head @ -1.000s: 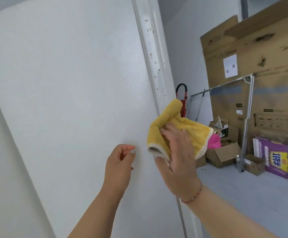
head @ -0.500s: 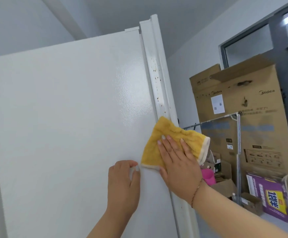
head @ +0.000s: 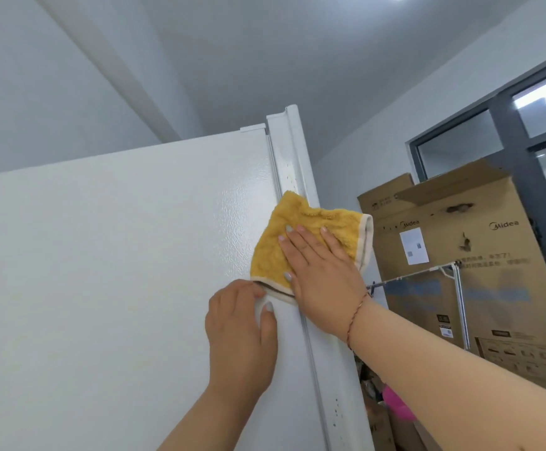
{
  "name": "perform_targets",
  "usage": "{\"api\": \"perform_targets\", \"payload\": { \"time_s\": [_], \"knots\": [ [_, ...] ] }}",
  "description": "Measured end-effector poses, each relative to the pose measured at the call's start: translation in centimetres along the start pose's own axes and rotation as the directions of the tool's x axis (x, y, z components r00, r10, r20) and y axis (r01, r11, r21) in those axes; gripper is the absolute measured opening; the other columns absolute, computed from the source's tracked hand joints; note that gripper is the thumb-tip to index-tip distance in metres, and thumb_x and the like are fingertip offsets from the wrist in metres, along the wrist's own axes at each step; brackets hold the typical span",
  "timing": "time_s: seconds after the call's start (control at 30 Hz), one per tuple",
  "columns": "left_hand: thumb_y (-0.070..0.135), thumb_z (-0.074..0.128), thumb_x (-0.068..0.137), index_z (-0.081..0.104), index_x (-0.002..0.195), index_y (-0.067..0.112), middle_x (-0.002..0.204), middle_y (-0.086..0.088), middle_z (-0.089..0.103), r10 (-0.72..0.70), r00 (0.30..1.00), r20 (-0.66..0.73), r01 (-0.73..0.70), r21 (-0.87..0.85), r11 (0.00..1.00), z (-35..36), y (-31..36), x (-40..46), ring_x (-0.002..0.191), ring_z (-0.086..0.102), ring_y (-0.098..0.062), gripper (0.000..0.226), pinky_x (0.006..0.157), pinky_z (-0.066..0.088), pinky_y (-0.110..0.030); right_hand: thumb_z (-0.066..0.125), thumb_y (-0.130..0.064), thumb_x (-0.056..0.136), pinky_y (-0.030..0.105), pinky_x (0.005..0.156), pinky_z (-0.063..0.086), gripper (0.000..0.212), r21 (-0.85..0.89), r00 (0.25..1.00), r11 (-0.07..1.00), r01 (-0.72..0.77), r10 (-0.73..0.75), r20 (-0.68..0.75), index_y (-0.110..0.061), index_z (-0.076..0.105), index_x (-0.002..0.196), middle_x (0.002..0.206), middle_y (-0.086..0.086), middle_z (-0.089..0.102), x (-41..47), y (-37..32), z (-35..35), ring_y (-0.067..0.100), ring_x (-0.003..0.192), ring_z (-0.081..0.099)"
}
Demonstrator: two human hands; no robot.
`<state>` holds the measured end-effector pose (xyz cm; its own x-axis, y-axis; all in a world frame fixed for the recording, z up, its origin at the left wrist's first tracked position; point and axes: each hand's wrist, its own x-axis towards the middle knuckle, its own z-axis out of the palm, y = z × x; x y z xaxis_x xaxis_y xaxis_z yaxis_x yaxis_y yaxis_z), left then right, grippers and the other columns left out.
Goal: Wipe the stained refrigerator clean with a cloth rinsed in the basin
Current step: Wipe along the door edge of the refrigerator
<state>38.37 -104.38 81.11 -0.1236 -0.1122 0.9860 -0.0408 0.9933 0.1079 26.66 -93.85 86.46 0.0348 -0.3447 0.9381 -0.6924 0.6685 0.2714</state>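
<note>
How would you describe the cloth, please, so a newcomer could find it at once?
Find the tall white refrigerator filling the left of the view and follow its right edge upward. The cloth lies flat there under the right hand. It is the only yellow, fluffy thing, with a cream border.

The brand "Midea" is printed twice on the tall cardboard box (head: 480,242); its smaller print is illegible.

Head view, upward, near refrigerator (head: 118,255)
</note>
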Motion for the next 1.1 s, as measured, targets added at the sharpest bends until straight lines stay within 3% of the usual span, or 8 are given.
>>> {"api": "perform_targets", "payload": {
  "time_s": [0.13,0.27,0.43,0.57,0.63,0.93,1.1],
  "knots": [
    [0.034,0.038,0.087,0.062,0.104,0.015,0.118,0.0,0.058,0.033,0.999,-0.006,-0.032,0.052,0.998,0.6,0.8,1.7,0.111,0.042,-0.014,0.035,0.093,0.027,-0.023,0.029,-0.032,0.092,0.045,0.112,0.017,0.055,-0.04,1.0,0.999,-0.011,0.012,0.009,-0.009,0.054,0.134,0.14,0.008,0.053,4.4,1.2,-1.1,0.022,0.132,0.048],
    [0.032,0.04,0.085,0.062,0.104,0.016,0.121,-0.002,0.059,0.098,0.995,-0.024,-0.095,0.104,0.99,1.1,1.3,3.2,0.115,0.042,-0.016,0.033,0.095,0.036,-0.032,0.027,-0.029,0.101,0.045,0.113,-0.018,0.053,-0.044,0.998,0.999,0.016,-0.014,0.054,-0.014,0.019,0.152,0.16,0.002,0.016,9.1,2.1,-2.9,0.016,0.148,0.012],
    [0.031,0.04,0.085,0.062,0.105,0.015,0.123,-0.002,0.059,0.147,0.988,-0.035,-0.141,0.135,0.981,1.5,1.6,5.2,0.116,0.042,-0.016,0.034,0.096,0.035,-0.033,0.049,-0.034,0.096,0.04,0.119,-0.004,0.068,0.069,0.998,0.997,-0.032,0.028,0.057,-0.012,0.016,0.15,0.159,0.005,0.01,14.6,3.9,-5.1,0.019,0.144,0.019],
    [0.031,0.04,0.085,0.062,0.105,0.014,0.123,-0.003,0.059,0.155,0.987,-0.048,-0.147,0.135,0.98,1.7,1.3,6.2,0.118,0.043,-0.017,0.034,0.098,0.033,-0.03,0.031,-0.05,0.098,0.047,0.117,-0.011,0.068,-0.134,0.995,0.991,-0.007,0.02,0.098,-0.02,0.006,0.154,0.162,0.0,-0.003,17.3,5.4,-5.5,0.026,0.148,-0.011],
    [0.031,0.04,0.086,0.062,0.105,0.014,0.124,-0.004,0.059,0.169,0.984,-0.05,-0.16,0.152,0.975,1.7,1.1,6.7,0.118,0.049,-0.021,0.034,0.098,0.035,-0.033,0.023,-0.058,0.095,0.052,0.116,-0.012,0.07,-0.203,0.995,0.979,-0.004,0.025,0.1,-0.025,0.003,0.154,0.162,-0.002,-0.003,18.1,6.1,-5.6,0.029,0.146,-0.017],
    [0.034,0.037,0.088,0.056,0.129,0.011,0.138,-0.008,0.053,0.146,0.989,-0.014,-0.139,0.238,0.961,2.4,1.0,8.0,0.124,0.049,-0.03,0.05,0.1,0.037,-0.043,0.022,-0.052,0.099,0.048,0.119,-0.005,0.067,-0.137,0.997,0.991,-0.015,0.024,0.068,-0.018,0.005,0.154,0.162,0.002,0.002,16.5,5.4,-4.9,0.024,0.148,-0.013],
    [0.036,0.036,0.09,0.049,0.135,0.007,0.136,-0.008,0.054,0.117,0.992,-0.043,-0.11,0.152,0.982,2.3,0.9,7.8,0.124,0.05,-0.03,0.055,0.103,0.034,-0.041,0.026,-0.052,0.098,0.047,0.12,-0.003,0.069,-0.133,0.998,0.991,-0.029,0.036,0.049,-0.012,0.013,0.153,0.16,0.01,0.014,13.1,3.7,-4.4,0.029,0.148,-0.003]
  ]
}}
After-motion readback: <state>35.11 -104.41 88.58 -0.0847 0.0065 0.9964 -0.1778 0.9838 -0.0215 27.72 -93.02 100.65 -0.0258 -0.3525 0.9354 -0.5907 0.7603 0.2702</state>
